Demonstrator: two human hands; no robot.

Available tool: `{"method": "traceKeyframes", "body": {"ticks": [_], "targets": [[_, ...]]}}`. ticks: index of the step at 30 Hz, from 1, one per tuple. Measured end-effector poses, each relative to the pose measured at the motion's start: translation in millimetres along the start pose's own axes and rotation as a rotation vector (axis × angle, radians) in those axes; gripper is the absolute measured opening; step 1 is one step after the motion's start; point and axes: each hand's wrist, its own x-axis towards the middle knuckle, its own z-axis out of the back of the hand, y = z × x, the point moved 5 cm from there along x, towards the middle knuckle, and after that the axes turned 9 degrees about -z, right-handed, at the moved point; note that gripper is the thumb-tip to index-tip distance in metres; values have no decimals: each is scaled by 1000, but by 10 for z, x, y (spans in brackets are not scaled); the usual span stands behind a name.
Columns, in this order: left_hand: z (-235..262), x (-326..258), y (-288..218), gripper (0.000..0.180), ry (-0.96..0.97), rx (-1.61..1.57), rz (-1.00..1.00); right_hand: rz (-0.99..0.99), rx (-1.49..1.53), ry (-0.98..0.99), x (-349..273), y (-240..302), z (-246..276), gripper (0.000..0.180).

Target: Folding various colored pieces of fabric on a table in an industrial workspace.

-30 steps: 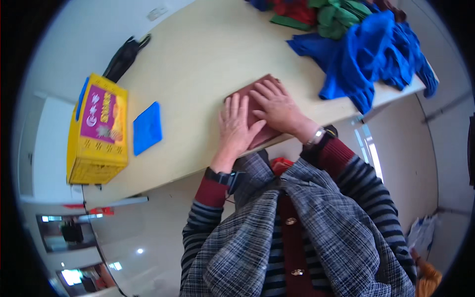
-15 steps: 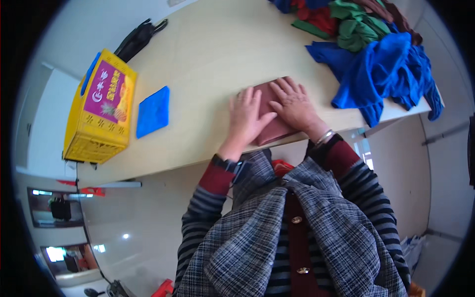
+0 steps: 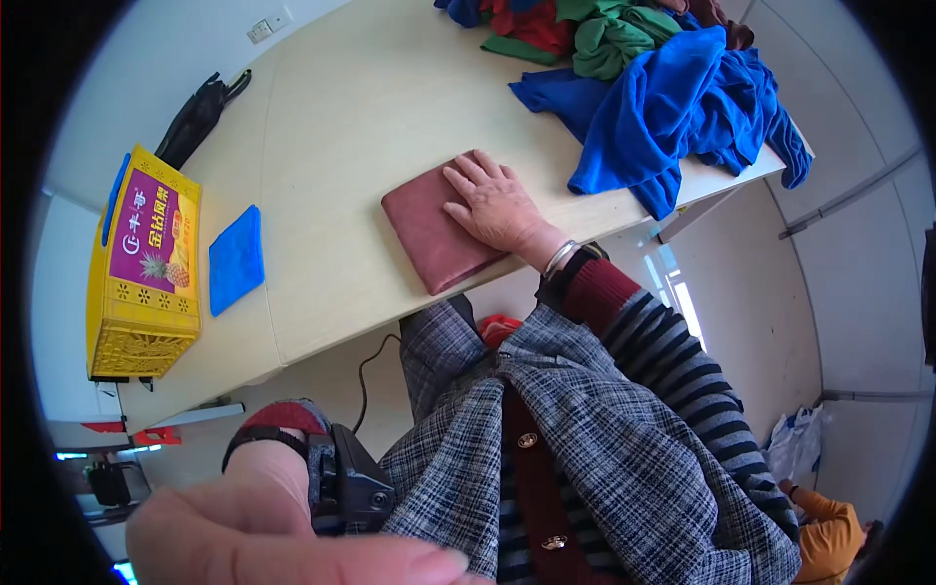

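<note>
A neatly folded reddish-brown cloth (image 3: 429,229) lies flat at the front edge of the pale table. My right hand (image 3: 492,205) rests palm down on its right part, fingers stretched out, holding nothing. My left hand (image 3: 244,536) is off the table, raised large and close at the lower left. The lower edge of the picture cuts off most of its fingers, so whether it is closed stays unclear. Left of the brown cloth, a small folded blue cloth (image 3: 237,261) lies apart on the table.
A yellow and purple carton (image 3: 146,268) with a blue handle stands at the table's left end. Behind it lies a black umbrella-like bundle (image 3: 195,122). Crumpled blue clothing (image 3: 673,112) and green cloth (image 3: 614,44) are heaped at far right. Another person (image 3: 834,531) is at lower right.
My left hand has left the brown cloth and come back toward me, to the lower left. My right hand stays flat on the cloth. The whole view has shifted.
</note>
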Motion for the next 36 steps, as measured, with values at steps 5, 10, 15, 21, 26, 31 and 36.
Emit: {"method": "traceKeyframes", "body": {"ticks": [5,10,15,21,26,31,36], "targets": [[24,-5,-51,18,-33,3,-5,0,8,10,-31,0,20,57],[36,-46,-32,19,-65,-21,3,-6,15,-4,-17,-18,33,57],[21,-88,11,21,-107,-63,0,-5,11,4,-39,10,13,57],[13,-203,135,22,-168,-76,20,-15,57,26,-20,38,-19,57],[81,-385,151,23,-212,-54,75,-6,23,3,28,-12,63,57],[127,-440,158,24,-235,-48,89,-7,32,24,-12,19,-26,58],[156,-429,156,25,-252,-49,83,-1,20,24,16,4,-29,59]]}}
